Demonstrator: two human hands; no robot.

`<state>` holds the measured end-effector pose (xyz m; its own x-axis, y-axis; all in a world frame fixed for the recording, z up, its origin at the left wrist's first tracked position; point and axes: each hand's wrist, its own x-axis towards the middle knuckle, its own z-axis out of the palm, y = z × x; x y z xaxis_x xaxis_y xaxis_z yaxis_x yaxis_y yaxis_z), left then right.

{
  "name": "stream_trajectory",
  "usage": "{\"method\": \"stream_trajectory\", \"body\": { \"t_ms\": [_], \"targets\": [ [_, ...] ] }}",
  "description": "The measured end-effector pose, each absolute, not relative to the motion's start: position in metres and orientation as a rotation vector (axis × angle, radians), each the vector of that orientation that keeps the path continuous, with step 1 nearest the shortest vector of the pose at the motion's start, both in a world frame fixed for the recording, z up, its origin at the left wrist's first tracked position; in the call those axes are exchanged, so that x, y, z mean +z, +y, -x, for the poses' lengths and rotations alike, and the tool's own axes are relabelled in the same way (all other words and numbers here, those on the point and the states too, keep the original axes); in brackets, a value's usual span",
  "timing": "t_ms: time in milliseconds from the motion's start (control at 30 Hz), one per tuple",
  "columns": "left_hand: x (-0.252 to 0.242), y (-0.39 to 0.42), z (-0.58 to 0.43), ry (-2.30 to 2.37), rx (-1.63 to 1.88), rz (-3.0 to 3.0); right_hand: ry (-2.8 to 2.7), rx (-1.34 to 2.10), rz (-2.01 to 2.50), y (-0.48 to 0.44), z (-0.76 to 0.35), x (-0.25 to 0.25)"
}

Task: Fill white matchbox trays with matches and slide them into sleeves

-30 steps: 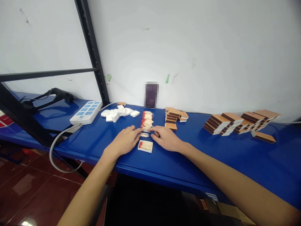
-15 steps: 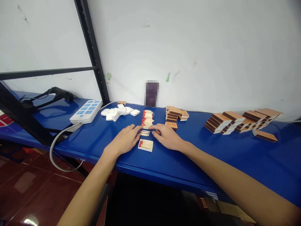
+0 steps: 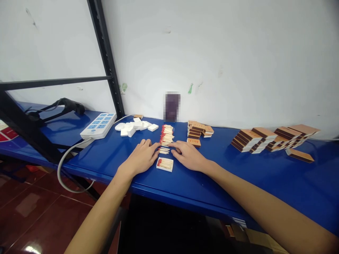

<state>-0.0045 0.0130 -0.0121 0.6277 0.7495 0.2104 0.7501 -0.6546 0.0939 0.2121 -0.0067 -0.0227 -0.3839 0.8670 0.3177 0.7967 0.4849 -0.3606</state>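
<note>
A long pile of red-headed matches (image 3: 167, 133) lies on the blue table, heads to the left. At the left ends of its near part rests my left hand (image 3: 143, 157), index finger stretched out and thumb apart. From the other side my right hand (image 3: 189, 154) touches the plain ends with its index finger, the thumb lower and separate. A few loose matches (image 3: 164, 150) lie between my two thumbs. Just in front of them is a white matchbox tray (image 3: 165, 170) with a layer of matches in it. What lies under the fingertips is too small to make out.
White empty matchbox trays (image 3: 130, 129) are heaped at the left, beside a power strip (image 3: 99, 126). Matchboxes (image 3: 196, 128) are stacked behind my right hand, with more stacks (image 3: 247, 139) farther right. A black shelf post (image 3: 107, 53) rises at the left.
The whole view has shifted slightly. Both hands stay at the two ends of the matches, with only small finger movement; the tray has not visibly moved on the table.
</note>
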Motion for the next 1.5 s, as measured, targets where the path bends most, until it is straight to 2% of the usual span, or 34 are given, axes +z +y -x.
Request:
{"method": "stream_trajectory", "body": {
  "t_ms": [1500],
  "targets": [
    [-0.0092,0.0124,0.0049,-1.282,-0.437,2.937,-2.269,0.216,1.404,-0.0069,-0.2122,-0.0221]
  ]
}}
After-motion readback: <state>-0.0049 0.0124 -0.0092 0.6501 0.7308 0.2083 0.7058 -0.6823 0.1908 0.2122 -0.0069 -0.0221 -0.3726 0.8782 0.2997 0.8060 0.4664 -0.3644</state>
